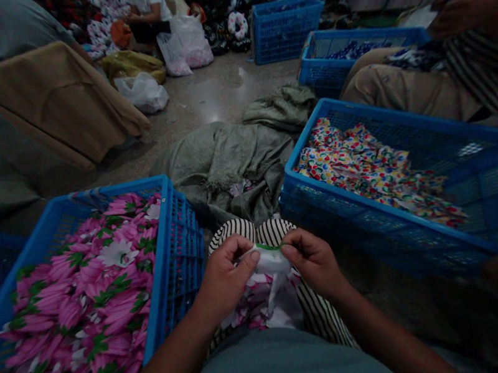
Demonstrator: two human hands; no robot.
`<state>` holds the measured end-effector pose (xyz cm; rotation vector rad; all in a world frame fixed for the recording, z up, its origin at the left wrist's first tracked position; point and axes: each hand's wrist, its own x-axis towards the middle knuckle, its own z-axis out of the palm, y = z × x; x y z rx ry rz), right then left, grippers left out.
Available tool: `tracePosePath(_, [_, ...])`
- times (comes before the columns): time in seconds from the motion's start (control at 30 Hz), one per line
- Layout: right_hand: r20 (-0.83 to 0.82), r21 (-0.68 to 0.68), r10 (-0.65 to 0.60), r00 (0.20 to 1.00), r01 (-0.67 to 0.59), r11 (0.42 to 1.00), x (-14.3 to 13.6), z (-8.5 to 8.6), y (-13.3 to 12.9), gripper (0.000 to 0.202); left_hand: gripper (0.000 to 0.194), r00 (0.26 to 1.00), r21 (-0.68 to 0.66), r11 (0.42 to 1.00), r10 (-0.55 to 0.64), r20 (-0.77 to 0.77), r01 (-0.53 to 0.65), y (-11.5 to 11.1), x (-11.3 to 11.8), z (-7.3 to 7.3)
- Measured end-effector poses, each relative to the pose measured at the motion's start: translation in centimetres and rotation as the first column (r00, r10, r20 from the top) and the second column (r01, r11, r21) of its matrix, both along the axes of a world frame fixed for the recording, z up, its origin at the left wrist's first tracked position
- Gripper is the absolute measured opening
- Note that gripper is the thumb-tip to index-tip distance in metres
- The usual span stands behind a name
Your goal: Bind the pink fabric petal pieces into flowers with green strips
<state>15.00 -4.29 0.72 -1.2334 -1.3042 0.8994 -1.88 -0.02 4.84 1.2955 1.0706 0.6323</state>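
Between my two hands, above my lap, a white piece with a green edge (271,260) is stretched. My left hand (229,271) pinches its left end between thumb and fingers. At the right end, my right hand (312,259) has its fingertips closed on the same piece. Pink and white fabric (260,301) lies on my striped trousers, just below the hands. To the left, a blue crate (172,224) is filled with pink, white and green fabric pieces (67,310).
On the right, a blue crate (374,198) holds colourful patterned fabric (359,163). Grey-green sacking (230,158) lies ahead. A person in striped clothing (488,54) sits at the right. Further off are a draped brown stand (56,103), more crates, bags and another seated person.
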Motion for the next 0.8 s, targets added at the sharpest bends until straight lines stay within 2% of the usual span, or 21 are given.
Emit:
tracePosePath(0.1, [0.126,0.095,-0.066,0.99,0.055,0.994,-0.2,-0.4,-0.5,0.009,0.009,0.987,-0.083,0.992,0.106,0.125,-0.096,-0.6,0.5,-0.6])
tracePosePath(0.2, [0.239,0.23,-0.135,0.961,0.079,0.97,-0.6,-0.4,-0.8,0.01,0.011,0.973,-0.095,0.982,0.179,0.146,-0.166,-0.9,1.2,-1.5])
tracePosePath(0.3, [0.338,0.348,-0.18,0.924,0.055,0.936,-0.7,-0.3,-1.1,0.01,0.012,0.976,0.069,0.973,0.22,0.012,-0.22,-0.6,1.2,-2.2])
tracePosePath(0.33, [0.359,0.368,-0.195,0.913,0.054,0.928,-0.7,-0.3,-1.2,0.01,0.011,0.962,0.172,0.95,0.27,-0.038,-0.26,-0.5,1.0,-2.3])
tracePosePath(0.4, [0.377,0.369,-0.216,0.901,0.068,0.927,-0.7,-0.4,-1.2,0.009,0.008,0.922,0.384,0.863,0.381,-0.065,-0.329,-0.4,0.5,-2.2])
tracePosePath(0.43, [0.371,0.349,-0.217,0.903,0.081,0.934,-0.8,-0.5,-1.2,0.009,0.007,0.922,0.443,0.836,0.383,-0.048,-0.324,-0.5,0.2,-2.1])
tracePosePath(0.47, [0.349,0.319,-0.207,0.914,0.092,0.943,-1.0,-0.6,-1.1,0.008,0.008,0.943,0.448,0.847,0.332,-0.022,-0.288,-0.8,0.1,-1.9])
tracePosePath(0.5, [0.307,0.28,-0.179,0.935,0.091,0.956,-1.2,-0.6,-0.9,0.008,0.013,0.972,0.391,0.894,0.234,0.015,-0.221,-1.1,0.0,-1.8])
tracePosePath(0.57, [0.164,0.174,-0.079,0.983,0.05,0.984,-1.9,-0.7,-0.6,0.009,0.031,0.988,0.134,0.989,0.048,0.146,-0.068,-1.8,0.4,-1.8])
tracePosePath(0.6, [0.068,0.107,-0.024,0.997,0.017,0.994,-2.2,-0.7,-0.5,0.011,0.036,0.973,-0.021,0.999,0.039,0.228,-0.035,-2.2,0.7,-2.0])
tracePosePath(0.63, [-0.042,0.032,0.018,0.999,-0.017,0.999,-2.5,-0.8,-0.3,0.012,0.037,0.95,-0.17,0.985,0.094,0.296,-0.045,-2.5,1.2,-2.2])
tracePosePath(0.7, [-0.271,-0.116,0.043,0.962,-0.077,0.99,-2.7,-1.0,-0.2,0.014,0.029,0.893,-0.396,0.911,0.271,0.36,-0.117,-2.7,2.0,-2.7])
tracePosePath(0.73, [-0.374,-0.176,0.022,0.927,-0.094,0.98,-2.7,-1.1,-0.1,0.014,0.025,0.862,-0.465,0.873,0.343,0.374,-0.146,-2.7,2.4,-2.9])
tracePosePath(0.8, [-0.515,-0.248,-0.079,0.854,-0.061,0.967,-2.2,-1.4,0.1,0.014,0.022,0.817,-0.536,0.832,0.406,0.409,-0.146,-2.6,2.8,-3.1])
